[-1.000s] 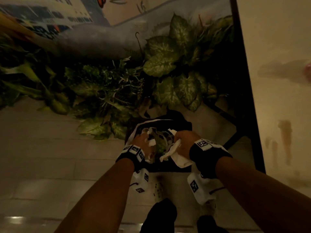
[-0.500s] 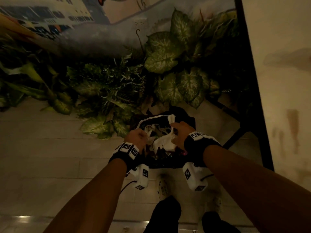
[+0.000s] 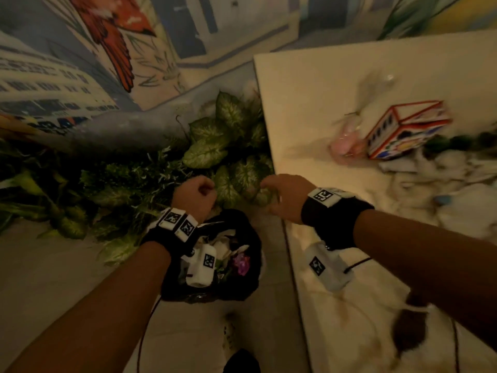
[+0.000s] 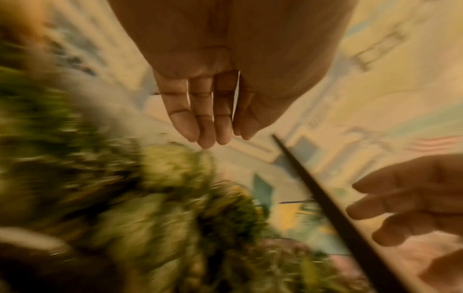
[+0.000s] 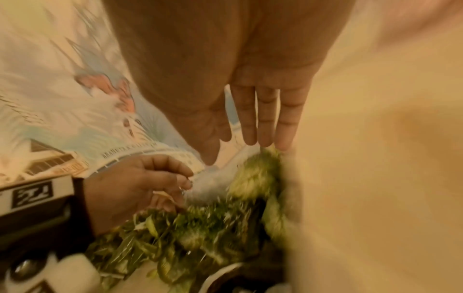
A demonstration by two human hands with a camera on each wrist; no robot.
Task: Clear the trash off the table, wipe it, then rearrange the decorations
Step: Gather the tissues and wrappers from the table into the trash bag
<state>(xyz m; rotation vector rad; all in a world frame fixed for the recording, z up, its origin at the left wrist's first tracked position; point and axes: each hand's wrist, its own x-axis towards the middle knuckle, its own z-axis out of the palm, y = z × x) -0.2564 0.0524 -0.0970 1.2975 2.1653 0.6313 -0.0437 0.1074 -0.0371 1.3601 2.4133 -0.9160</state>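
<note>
A black trash bag (image 3: 252,238) stands open on the floor beside the table, with white tissues (image 3: 223,242) and something purple (image 3: 242,262) inside. My left hand (image 3: 195,196) hovers above the bag near the plants, loosely curled and empty; in the left wrist view its fingers (image 4: 213,119) hang relaxed. My right hand (image 3: 279,196) is at the table's near corner, fingers (image 5: 263,119) straight, holding nothing. On the white table (image 3: 309,103) lie a colourful box (image 3: 403,130), a pink item in clear wrap (image 3: 347,144) and crumpled white tissues (image 3: 443,184).
Green leafy plants (image 3: 215,146) crowd the floor against the painted wall (image 3: 80,76), just beyond the bag. A dark brown patch (image 3: 408,329) shows on the table under my right forearm. My shoe (image 3: 231,332) stands on the pale floor tiles below the bag.
Both hands were down in the bag pressing white tissue into it; they have lifted out empty. The view has swung right, bringing the table top into sight.
</note>
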